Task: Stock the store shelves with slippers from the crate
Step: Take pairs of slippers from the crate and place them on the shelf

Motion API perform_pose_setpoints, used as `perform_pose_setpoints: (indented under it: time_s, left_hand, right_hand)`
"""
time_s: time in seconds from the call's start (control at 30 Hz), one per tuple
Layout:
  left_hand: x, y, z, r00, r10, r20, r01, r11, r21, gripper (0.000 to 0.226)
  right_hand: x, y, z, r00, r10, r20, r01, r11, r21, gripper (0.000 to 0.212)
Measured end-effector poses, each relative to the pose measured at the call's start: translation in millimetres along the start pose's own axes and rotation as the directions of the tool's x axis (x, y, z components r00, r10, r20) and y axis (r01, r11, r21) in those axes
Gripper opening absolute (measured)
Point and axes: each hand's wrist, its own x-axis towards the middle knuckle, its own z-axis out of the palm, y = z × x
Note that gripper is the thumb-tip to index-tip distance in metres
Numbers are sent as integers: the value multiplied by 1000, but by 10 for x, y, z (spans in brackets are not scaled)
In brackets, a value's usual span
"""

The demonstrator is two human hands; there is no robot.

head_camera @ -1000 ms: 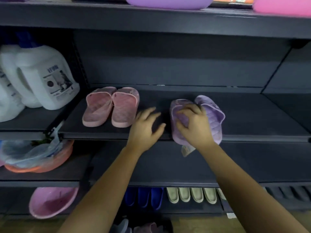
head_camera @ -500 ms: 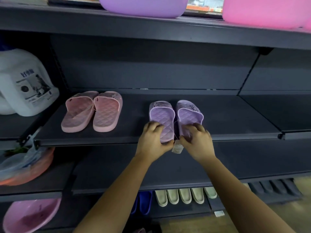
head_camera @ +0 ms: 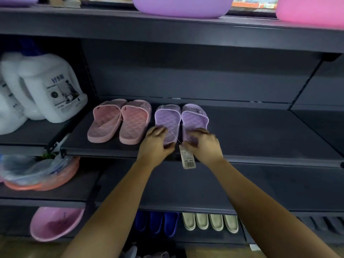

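Lilac slipper pair [head_camera: 168,118] on middle shelf [head_camera: 260,131], just right of pink pair [head_camera: 119,121].
My left grip [head_camera: 156,144] curls round one heel, right grip [head_camera: 203,144] round the other; price tag [head_camera: 188,159] hangs off the shelf edge.

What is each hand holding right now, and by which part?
The left hand grips the left purple slipper at its heel end; the right hand grips the right purple slipper at its heel end.
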Motion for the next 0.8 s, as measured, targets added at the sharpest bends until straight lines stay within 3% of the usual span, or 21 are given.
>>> perform_pose_setpoints:
  time_s: [0.27, 0.43, 0.53, 0.67, 0.8]
  left_hand:
    - [60, -60, -2, 1000, -28, -6, 28, 999, 32, 56]
    - [6, -69, -21, 997, -19, 72, 15, 999, 48, 56]
    - [-227, -71, -95, 999, 35, -11, -35, 999, 38, 45]
    - [-811, -107, -186, 994, 76, -81, -77, 997, -12, 39]
    - [-1504, -264, -239, 994, 107, -18, -107, 994, -4, 34]
  right_hand:
    - [56, -76, 115, 999, -40, -23, 41, 999, 20, 46]
    - [6, -46, 115, 997, -31, 66, 33, 999, -31, 54]
    - [-234, -83, 93, 999, -36, -23, 36, 999, -3, 64]
    - [-850, -198, 170, 984, -40, -176, 50, 997, 51, 39]
    - [-1548, -362, 453, 988, -7, -152, 21, 995, 94, 30]
